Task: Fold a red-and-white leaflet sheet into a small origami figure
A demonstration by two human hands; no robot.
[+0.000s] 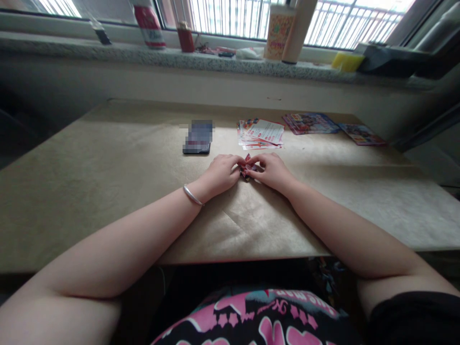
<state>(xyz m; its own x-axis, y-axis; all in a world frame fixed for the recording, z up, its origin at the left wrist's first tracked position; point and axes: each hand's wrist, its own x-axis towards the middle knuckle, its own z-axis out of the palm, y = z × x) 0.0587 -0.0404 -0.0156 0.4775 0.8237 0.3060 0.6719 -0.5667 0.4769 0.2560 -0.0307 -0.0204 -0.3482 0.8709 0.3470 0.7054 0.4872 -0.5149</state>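
Note:
Both hands meet over the middle of the table (118, 191) on a small folded paper piece (247, 168), pinkish red with dark parts and pointed edges. My left hand (224, 171) pinches it from the left, and a silver bangle circles that wrist. From the right, my right hand (273, 171) grips it between thumb and forefinger. Fingers cover part of the piece, so its full shape is hidden. Just beyond the hands lies a fanned stack of printed paper sheets (264, 132), white with red print.
A phone (198, 137), blurred over, lies left of the sheets. Colourful printed packs (312, 123) and another pack (362, 134) lie at the back right. On the windowsill (247, 64) stand a red can (150, 26), a patterned cup (278, 32), a bottle (298, 31) and a yellow sponge-like block (347, 61).

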